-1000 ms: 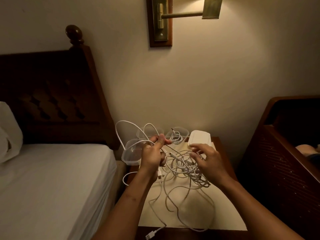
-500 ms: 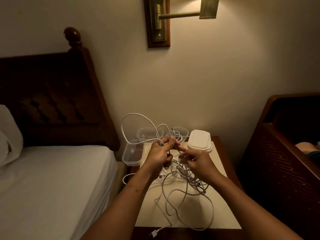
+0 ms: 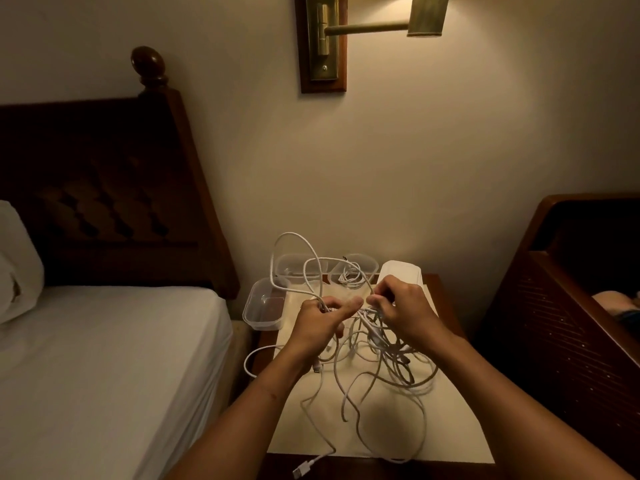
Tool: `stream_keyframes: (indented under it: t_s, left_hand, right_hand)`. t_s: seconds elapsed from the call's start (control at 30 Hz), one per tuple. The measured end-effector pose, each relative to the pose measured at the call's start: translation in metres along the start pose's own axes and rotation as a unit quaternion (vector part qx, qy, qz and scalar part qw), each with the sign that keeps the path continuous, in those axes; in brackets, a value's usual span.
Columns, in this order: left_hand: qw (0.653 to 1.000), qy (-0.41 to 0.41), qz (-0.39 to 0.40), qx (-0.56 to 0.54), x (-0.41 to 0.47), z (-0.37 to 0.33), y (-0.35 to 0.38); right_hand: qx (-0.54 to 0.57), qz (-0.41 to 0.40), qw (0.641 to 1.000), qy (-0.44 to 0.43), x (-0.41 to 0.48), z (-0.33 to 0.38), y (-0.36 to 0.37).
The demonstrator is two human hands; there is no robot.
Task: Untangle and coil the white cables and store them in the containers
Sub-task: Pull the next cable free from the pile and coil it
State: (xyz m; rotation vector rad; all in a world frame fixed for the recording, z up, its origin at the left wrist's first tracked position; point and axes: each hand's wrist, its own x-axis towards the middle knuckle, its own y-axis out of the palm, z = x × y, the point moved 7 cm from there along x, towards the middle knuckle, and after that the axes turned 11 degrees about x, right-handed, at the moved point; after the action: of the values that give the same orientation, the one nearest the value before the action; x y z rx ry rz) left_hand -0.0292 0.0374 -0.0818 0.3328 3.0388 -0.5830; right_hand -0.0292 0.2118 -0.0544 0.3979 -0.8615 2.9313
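Observation:
A tangle of white cables (image 3: 377, 358) hangs and lies over the nightstand (image 3: 457, 445). My left hand (image 3: 318, 323) grips strands at the tangle's upper left, and a tall loop rises from it. My right hand (image 3: 405, 308) pinches strands just to the right, fingertips almost meeting the left hand's. Three clear containers stand at the back: one at the left corner (image 3: 265, 306), one behind it (image 3: 298, 268), and one holding a coiled cable (image 3: 353, 271). A white lid stack (image 3: 401, 271) sits partly behind my right hand. A USB plug (image 3: 304, 467) dangles at the front edge.
A bed with white sheets (image 3: 104, 358) and a dark headboard (image 3: 104, 188) lies left of the nightstand. A dark wooden bed frame (image 3: 571, 306) stands on the right. A brass wall lamp (image 3: 363, 29) hangs above.
My right hand rose from the pile and came in to meet my left hand. The tangle lifted with both hands and the tall loop shifted right.

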Motion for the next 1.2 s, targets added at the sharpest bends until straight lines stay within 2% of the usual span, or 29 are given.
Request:
stream_keyframes:
  t_s: [0.13, 0.27, 0.37, 0.47, 0.63, 0.7, 0.77, 0.83, 0.9, 0.93, 1.0, 1.07, 1.1, 1.2]
  left_hand:
    - [0.997, -0.041, 0.057, 0.043, 0.003, 0.009, 0.006]
    - [0.995, -0.044, 0.044, 0.072, 0.007, 0.013, 0.006]
    - [0.99, -0.036, 0.028, 0.134, 0.011, 0.016, -0.001]
    - [0.982, -0.035, 0.026, 0.181, 0.008, 0.028, -0.008]
    - [0.985, -0.058, 0.014, 0.165, 0.004, 0.059, -0.007]
    - [0.979, -0.069, -0.006, 0.194, 0.004, 0.058, -0.005]
    - [0.953, -0.059, -0.063, 0.291, 0.008, 0.047, -0.013]
    - [0.937, -0.039, -0.136, 0.32, 0.01, 0.03, -0.026]
    - [0.949, -0.027, -0.185, 0.252, 0.012, 0.013, -0.042]
    - [0.964, -0.018, -0.186, 0.189, 0.012, 0.004, -0.045]
    - [0.989, 0.015, -0.113, 0.09, 0.01, -0.018, -0.036]
    - [0.994, 0.055, -0.015, 0.092, 0.009, -0.035, -0.016]
    - [0.993, 0.062, 0.006, 0.104, 0.01, -0.037, -0.007]
    - [0.995, 0.053, 0.006, 0.089, 0.018, -0.035, 0.007]
  right_hand:
    - [0.003, 0.028, 1.0, 0.011, 0.001, 0.003, 0.004]
    - [0.07, -0.009, 0.997, 0.039, 0.002, -0.004, -0.003]
    - [0.12, -0.081, 0.987, 0.067, -0.001, -0.014, -0.014]
    - [0.22, -0.188, 0.95, 0.115, -0.004, -0.031, -0.039]
    - [0.2, -0.218, 0.955, 0.026, -0.001, -0.011, -0.061]
    - [0.203, -0.227, 0.952, -0.009, 0.0, 0.004, -0.061]
    - [0.176, -0.239, 0.953, -0.053, 0.003, 0.015, -0.061]
    - [0.122, -0.229, 0.96, -0.109, 0.006, 0.026, -0.059]
    - [0.08, -0.209, 0.962, -0.156, 0.009, 0.037, -0.055]
    - [0.075, -0.2, 0.962, -0.167, 0.01, 0.043, -0.054]
    - [0.097, -0.186, 0.965, -0.156, 0.013, 0.051, -0.05]
    - [0.143, -0.167, 0.968, -0.121, 0.018, 0.054, -0.043]
    - [0.167, -0.155, 0.968, -0.107, 0.019, 0.056, -0.04]
    - [0.196, -0.128, 0.968, -0.093, 0.013, 0.07, -0.031]
